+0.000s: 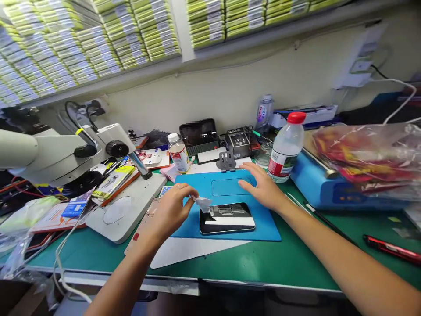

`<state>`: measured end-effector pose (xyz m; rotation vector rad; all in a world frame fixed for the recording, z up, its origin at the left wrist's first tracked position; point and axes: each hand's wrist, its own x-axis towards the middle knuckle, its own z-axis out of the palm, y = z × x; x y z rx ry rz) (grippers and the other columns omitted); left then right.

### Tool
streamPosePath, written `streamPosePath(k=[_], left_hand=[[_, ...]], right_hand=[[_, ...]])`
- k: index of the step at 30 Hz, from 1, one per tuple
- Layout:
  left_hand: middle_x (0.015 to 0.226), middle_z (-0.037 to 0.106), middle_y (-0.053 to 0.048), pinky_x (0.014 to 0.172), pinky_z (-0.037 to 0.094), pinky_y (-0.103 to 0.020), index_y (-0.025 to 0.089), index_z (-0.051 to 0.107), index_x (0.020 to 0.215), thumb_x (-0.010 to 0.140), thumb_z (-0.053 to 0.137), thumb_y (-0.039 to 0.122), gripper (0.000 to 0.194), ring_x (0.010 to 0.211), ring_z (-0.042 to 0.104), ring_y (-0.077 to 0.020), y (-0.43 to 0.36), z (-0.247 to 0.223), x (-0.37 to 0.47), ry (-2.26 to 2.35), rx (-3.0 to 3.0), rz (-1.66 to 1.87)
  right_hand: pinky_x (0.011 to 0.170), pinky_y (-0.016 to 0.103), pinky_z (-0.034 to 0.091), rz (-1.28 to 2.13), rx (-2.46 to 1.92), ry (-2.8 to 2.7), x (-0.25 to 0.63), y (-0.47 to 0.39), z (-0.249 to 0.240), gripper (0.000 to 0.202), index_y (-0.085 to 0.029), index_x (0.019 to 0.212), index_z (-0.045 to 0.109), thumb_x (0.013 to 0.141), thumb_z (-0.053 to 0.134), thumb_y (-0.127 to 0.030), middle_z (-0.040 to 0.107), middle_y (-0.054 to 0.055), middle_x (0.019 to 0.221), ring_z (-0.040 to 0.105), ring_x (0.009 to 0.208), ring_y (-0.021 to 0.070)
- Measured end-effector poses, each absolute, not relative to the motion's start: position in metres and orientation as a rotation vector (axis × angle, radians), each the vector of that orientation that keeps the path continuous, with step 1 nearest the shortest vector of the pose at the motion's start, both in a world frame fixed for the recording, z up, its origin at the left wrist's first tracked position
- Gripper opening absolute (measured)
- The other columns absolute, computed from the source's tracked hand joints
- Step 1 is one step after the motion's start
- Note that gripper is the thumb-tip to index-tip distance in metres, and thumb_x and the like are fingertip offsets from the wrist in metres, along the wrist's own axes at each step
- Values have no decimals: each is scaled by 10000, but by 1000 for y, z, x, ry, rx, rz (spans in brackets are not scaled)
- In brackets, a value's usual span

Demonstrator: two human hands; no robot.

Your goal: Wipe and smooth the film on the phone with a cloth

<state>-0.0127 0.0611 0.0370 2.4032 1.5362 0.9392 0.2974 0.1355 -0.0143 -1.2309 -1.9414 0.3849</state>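
A smartphone (230, 222) lies on the blue mat (263, 228), its glossy dark screen facing up and mirroring the shelf. Pinched between the thumb and fingers of my left hand (176, 208) is a small crumpled white tissue (204, 204), just over the phone's upper left corner. Whether the tissue touches the glass I cannot tell. My right hand (261, 186) is open and holds nothing, fingers spread above the mat's right part, beside a phone-shaped outline (226, 188) on the mat. Partly behind my left forearm lies a pinkish flat panel (149, 219).
A microscope (95, 145) on a pale base stands at left. A red-capped bottle (287, 147) and a blue machine (315, 180) under plastic bags stand at right. A white-capped bottle (178, 153) is behind the mat. A red pen-like tool (393, 249) lies at far right.
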Motion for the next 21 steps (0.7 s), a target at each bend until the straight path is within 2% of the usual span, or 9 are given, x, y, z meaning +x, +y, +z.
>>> streamPosePath(k=[5, 10, 12, 14, 18, 21], left_hand=[[875, 671, -23, 727, 485, -322, 236, 745, 1035, 875, 551, 75, 299, 837, 625, -215, 71, 34, -20, 1597, 2396, 886], [836, 662, -15, 700, 480, -321, 273, 807, 864, 895, 674, 211, 150, 799, 634, -211, 75, 41, -17, 1567, 2363, 851], [840, 662, -22, 698, 492, -323, 271, 817, 861, 896, 690, 236, 136, 801, 643, -213, 75, 42, -15, 1571, 2326, 888], [880, 677, -35, 733, 522, -334, 257, 818, 885, 905, 691, 257, 129, 834, 661, -218, 75, 42, -11, 1566, 2285, 954], [1047, 738, -65, 911, 560, -371, 230, 793, 923, 947, 659, 273, 142, 998, 706, -234, 63, 39, 0, 1482, 2248, 1087], [1073, 778, -59, 945, 576, -371, 239, 780, 932, 960, 628, 251, 155, 1023, 732, -234, 49, 34, 0, 1420, 2282, 1082]], right_hand=[[1212, 640, 354, 403, -1217, -1926, 296, 132, -13, 509, -262, 1384, 639, 919, 627, -470, 564, 137, 1545, 449, 1483, 385], [1204, 657, 359, 398, -1165, -1916, 293, 131, -17, 466, -295, 1353, 660, 937, 609, -501, 595, 124, 1512, 456, 1477, 378], [1207, 677, 342, 384, -1179, -1896, 292, 133, -19, 466, -288, 1321, 682, 939, 597, -542, 609, 133, 1496, 437, 1486, 394], [1214, 689, 320, 369, -1198, -1875, 291, 134, -19, 487, -274, 1302, 693, 941, 578, -581, 613, 144, 1489, 417, 1495, 403], [1226, 675, 303, 359, -1202, -1872, 291, 134, -18, 545, -233, 1306, 692, 964, 516, -618, 607, 166, 1491, 408, 1498, 397], [1217, 685, 307, 365, -1191, -1865, 291, 135, -17, 576, -235, 1292, 703, 966, 486, -657, 622, 165, 1475, 431, 1477, 406]])
